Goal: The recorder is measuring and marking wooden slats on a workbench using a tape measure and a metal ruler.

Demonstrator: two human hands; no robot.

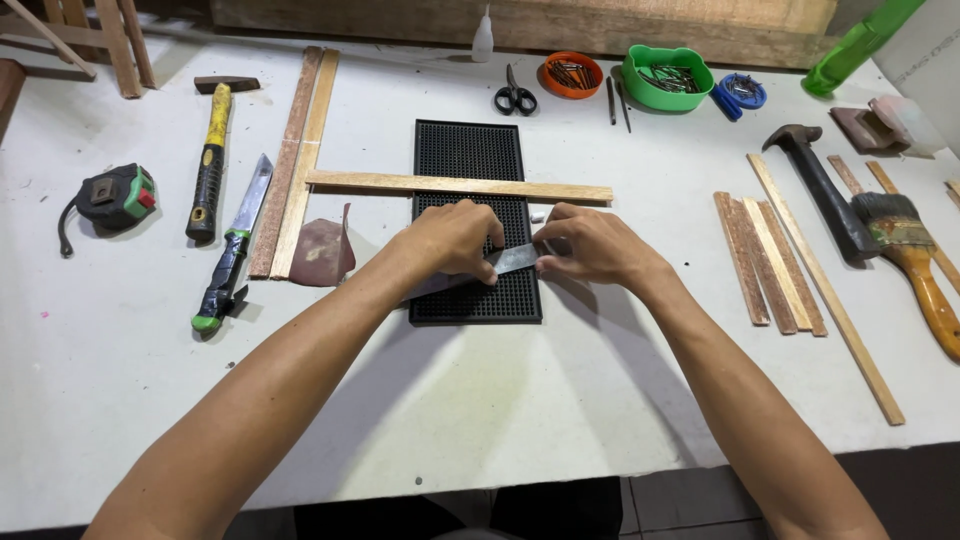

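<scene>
Both your hands sit on the black ribbed mat (470,150) at table centre, sharing one thin grey strip (515,259) that looks like a flat metal blade or a sanding piece; can't tell which. Your left hand (455,240) is curled, fingers pressing down on the strip's left part. Your right hand (590,245) pinches the right end between thumb and fingertips. The strip lies low and nearly flat on the mat, just below the long wooden slat (460,185) that crosses it.

Handling guess: the strip seems light, thin and stiff, maybe with an edge, so keep your fingers on the flat faces and ends, not along the long edge. The mat's ribbing should stop sliding. Press evenly; a thin piece may flex or tip if you load one end only.

Around you: two more slats (298,150) stand lengthwise to the left, brown sandpaper (322,252) beside them, then a green-handled knife (235,250), a yellow-handled hammer (212,160) and a tape measure (118,197). Right side: a bundle of short wood strips (770,260), a dark hammer (825,190), a paintbrush (915,255). Far edge: scissors (515,95), an orange bowl (571,75) and a green bowl (667,77) of nails.
</scene>
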